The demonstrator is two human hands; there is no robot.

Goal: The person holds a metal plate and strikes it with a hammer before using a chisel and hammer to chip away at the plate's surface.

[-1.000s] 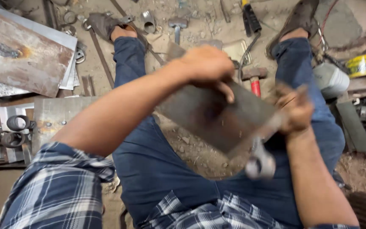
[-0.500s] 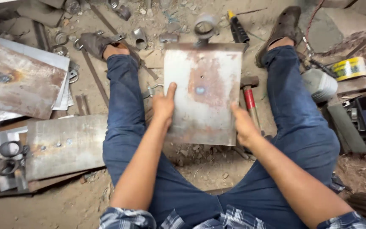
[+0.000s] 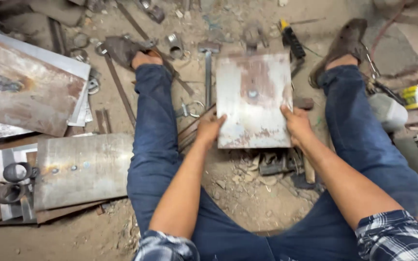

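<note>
Blue jeans, blue/white plaid shirt w/ rolled sleeves, brown shoes.

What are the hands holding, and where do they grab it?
Both hold a rusty square metal plate: the left hand at its lower left edge, the right hand at its lower right edge.

One head view, looking steeply down from above the lap; close over the legs [image 3: 156,145] and dirt floor [image 3: 247,193]

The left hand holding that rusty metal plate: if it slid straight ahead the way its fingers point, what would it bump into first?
Probably the hammer lying past the plate. The left hand points up along the plate's left edge, though depth is unclear.
</note>
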